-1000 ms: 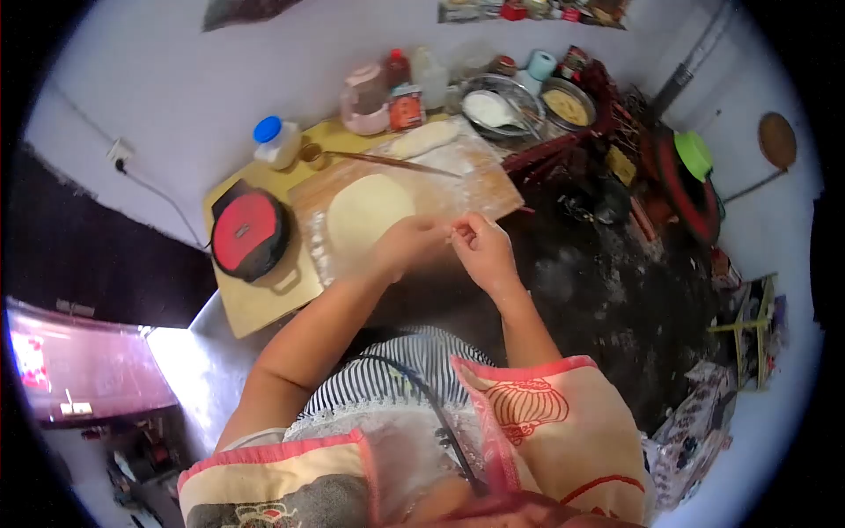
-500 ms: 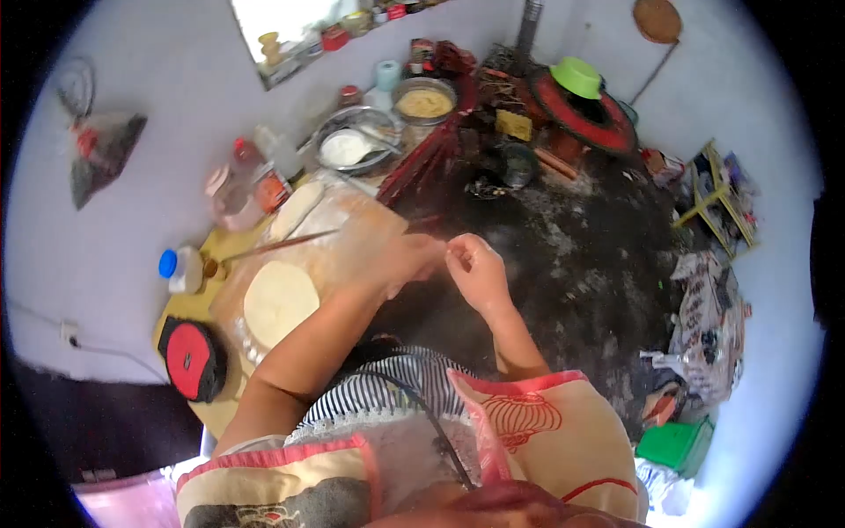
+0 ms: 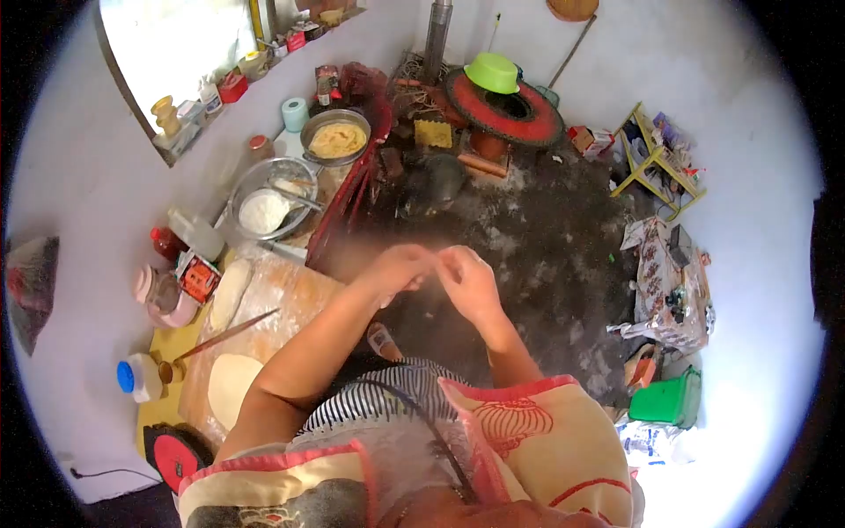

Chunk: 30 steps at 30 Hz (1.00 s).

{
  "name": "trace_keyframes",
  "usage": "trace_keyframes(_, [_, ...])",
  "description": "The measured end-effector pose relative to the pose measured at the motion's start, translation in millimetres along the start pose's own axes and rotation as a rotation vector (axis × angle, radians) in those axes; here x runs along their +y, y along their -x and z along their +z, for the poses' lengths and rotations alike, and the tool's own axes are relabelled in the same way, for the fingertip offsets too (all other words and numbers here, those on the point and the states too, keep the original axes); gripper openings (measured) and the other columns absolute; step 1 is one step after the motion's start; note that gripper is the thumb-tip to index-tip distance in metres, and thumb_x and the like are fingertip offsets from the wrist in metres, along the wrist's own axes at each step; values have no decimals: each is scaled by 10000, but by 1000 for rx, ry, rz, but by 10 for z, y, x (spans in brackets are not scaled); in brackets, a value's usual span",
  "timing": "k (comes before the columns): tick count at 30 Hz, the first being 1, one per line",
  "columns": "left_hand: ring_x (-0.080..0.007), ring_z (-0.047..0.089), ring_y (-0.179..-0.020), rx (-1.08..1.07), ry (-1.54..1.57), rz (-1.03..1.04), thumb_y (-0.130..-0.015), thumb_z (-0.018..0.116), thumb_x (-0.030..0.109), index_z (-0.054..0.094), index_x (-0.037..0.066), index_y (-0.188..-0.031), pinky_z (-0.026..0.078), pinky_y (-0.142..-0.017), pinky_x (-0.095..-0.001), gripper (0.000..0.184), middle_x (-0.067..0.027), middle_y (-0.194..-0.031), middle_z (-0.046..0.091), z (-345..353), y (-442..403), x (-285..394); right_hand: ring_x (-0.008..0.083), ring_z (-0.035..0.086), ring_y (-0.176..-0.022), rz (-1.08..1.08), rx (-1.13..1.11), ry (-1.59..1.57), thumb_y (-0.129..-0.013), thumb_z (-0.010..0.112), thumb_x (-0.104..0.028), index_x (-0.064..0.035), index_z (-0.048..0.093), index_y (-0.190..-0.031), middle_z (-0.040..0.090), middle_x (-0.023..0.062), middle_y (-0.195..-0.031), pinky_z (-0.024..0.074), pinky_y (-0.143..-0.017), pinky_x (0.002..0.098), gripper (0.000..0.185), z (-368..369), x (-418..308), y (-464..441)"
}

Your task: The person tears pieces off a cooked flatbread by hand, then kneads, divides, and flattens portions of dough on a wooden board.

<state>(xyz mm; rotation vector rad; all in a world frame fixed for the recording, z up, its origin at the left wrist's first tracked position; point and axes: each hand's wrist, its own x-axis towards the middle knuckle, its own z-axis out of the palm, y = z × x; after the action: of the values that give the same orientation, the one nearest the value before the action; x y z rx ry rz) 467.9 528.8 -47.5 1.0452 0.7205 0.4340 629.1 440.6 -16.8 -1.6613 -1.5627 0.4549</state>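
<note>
My left hand (image 3: 400, 271) and my right hand (image 3: 468, 283) meet in front of my body, above the dark floor. The fingertips of both are pinched together and touch each other. Anything between them is too small or hidden to make out. To the left is a floured wooden board (image 3: 295, 286). On it lie a flat round of dough (image 3: 234, 387), partly covered by my left forearm, and a long piece of dough (image 3: 231, 292). A thin rolling pin (image 3: 231, 333) rests across the board.
Behind the board stand a metal bowl (image 3: 238, 201) with a smaller bowl of white flour (image 3: 264, 211) and a pan of yellowish food (image 3: 339, 141). Bottles and jars line the wall. A green basin (image 3: 492, 74) sits on a red round stove top (image 3: 550, 123). A yellow rack (image 3: 656, 157) leans at right.
My view has turned to the right, so the board and bowls sit further left. Both hands stay together at the fingertips; the left fingers look more curled.
</note>
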Motion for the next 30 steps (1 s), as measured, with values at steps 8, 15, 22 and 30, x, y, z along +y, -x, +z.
trace_keyframes(8, [-87,475,-640,-10,-4,125,-975,652,213,650,58,-890,378,-566,-240,177,22,-729,545,-628,-736,529,295,688,-920,-22,-80,-51,-905,672,-180,-70,642,-1038,683,126,-987,542,-806,381,176,209,127,-1140])
trace_keyframes(15, [-89,475,-633,83,-8,116,-967,650,194,643,60,-876,379,-561,-242,162,20,-724,542,-944,-1095,884,153,683,-948,-3,-83,-101,-913,663,-51,-10,621,-1051,676,79,-1028,532,-816,275,150,444,185,-1791])
trace_keyframes(22, [-81,463,-624,57,-27,105,-973,650,219,624,77,-844,362,-543,-238,194,26,-720,533,-1121,-1363,968,181,692,-929,-13,-106,-35,-893,681,-73,-28,625,-1050,681,94,-1004,540,-795,295,173,477,260,-2077])
trace_keyframes(30, [-75,440,-608,88,30,8,-1000,608,289,611,93,-846,340,-532,-235,249,32,-718,526,-1092,-1439,1010,157,674,-817,-64,-90,56,-894,687,-113,-45,633,-1040,689,73,-931,531,-733,293,169,485,410,-2181])
